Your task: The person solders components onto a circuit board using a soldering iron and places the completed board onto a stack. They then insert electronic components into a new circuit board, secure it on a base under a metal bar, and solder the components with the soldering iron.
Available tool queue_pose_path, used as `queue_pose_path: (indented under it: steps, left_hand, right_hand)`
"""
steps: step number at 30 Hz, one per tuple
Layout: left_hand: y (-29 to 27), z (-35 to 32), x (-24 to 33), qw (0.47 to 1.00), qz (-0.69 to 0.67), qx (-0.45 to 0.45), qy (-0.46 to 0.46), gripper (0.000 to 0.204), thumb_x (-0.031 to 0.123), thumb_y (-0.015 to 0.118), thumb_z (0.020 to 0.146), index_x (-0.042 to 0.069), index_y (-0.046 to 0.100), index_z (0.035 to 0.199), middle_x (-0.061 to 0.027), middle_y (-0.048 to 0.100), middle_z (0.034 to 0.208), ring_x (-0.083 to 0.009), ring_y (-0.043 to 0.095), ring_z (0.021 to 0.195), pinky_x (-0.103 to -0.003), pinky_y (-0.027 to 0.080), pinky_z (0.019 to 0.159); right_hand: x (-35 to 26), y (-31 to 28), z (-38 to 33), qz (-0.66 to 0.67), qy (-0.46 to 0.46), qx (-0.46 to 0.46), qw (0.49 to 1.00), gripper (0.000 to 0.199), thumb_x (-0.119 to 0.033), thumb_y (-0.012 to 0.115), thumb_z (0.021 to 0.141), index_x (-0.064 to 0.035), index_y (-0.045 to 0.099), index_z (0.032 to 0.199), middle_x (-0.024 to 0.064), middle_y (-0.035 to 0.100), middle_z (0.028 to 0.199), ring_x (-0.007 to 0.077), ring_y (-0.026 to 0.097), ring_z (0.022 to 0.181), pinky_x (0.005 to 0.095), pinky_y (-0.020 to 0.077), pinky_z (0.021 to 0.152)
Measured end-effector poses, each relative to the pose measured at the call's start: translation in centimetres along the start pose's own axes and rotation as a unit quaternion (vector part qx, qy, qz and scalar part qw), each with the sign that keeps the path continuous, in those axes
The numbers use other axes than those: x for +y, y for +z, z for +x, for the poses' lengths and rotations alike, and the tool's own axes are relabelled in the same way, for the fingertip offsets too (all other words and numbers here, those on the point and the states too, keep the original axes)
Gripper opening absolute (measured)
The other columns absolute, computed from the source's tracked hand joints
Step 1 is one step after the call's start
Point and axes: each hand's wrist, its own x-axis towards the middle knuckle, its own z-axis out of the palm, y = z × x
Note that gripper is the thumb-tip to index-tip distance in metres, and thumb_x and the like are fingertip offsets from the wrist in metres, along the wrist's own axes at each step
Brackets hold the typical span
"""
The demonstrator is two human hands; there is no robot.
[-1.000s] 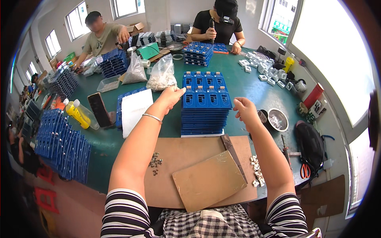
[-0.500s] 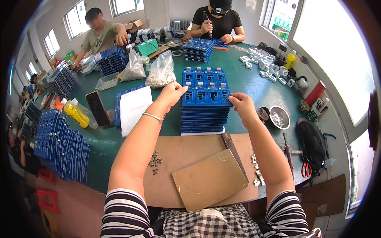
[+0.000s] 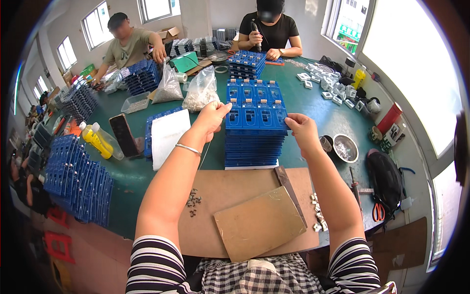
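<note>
In front of me a tall stack of blue circuit board panels (image 3: pixel 252 149) rests on a white base. Its top panel (image 3: pixel 257 110) carries rows of identical boards with small pale connectors. My left hand (image 3: pixel 214 119) pinches that panel's left edge, and a thin wire-like strand hangs below the fist. At the panel's right edge, the thumb and fingers of my right hand (image 3: pixel 301 129) are closed on the near corner. A brown board (image 3: pixel 259 223) lies on the tan work mat (image 3: pixel 196 230) between my forearms.
Small dark parts (image 3: pixel 194 200) and white connectors (image 3: pixel 318 213) lie on the mat. More panels (image 3: pixel 76 181) lean at the left. A phone (image 3: pixel 124 134), bottles (image 3: pixel 96 141), bags of parts (image 3: pixel 200 90), a metal bowl (image 3: pixel 345 148) and a soldering iron (image 3: pixel 355 186) surround them. Two people work across the table.
The top panel's cutouts looked dark and see-through before and now show blue beneath. The strand under my left hand has come into view. Both hands keep their grip at the edges.
</note>
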Motion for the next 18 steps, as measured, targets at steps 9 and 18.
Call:
queue_pose_path:
  steps: [9, 18]
  left_hand:
    - [-1.1, -10.9, 2.3, 0.970, -0.233, -0.063, 0.011, 0.021, 0.035, 0.066, 0.094, 0.022, 0.055, 0.107, 0.0030, 0.063, 0.094, -0.0031, 0.058, 0.070, -0.021, 0.032, 0.050]
    - [-1.5, -24.1, -2.2, 0.953, -0.287, -0.098, 0.022, 0.046, 0.020, 0.065, 0.095, 0.008, 0.048, 0.136, -0.0073, 0.064, 0.121, -0.0183, 0.067, 0.107, -0.037, 0.059, 0.088]
  right_hand:
    - [-4.3, -0.6, -6.2, 0.056, 0.000, -0.089, 0.994, 0.027, -0.015, 0.067, 0.093, 0.0039, 0.069, 0.112, 0.0021, 0.069, 0.090, 0.0068, 0.052, 0.070, 0.0231, 0.0422, 0.064]
    - [-2.2, 0.0, -15.6, 0.041, 0.030, -0.171, 0.984, 0.024, -0.010, 0.063, 0.095, 0.0011, 0.068, 0.116, -0.0005, 0.071, 0.093, 0.0029, 0.055, 0.071, 0.0190, 0.0405, 0.062]
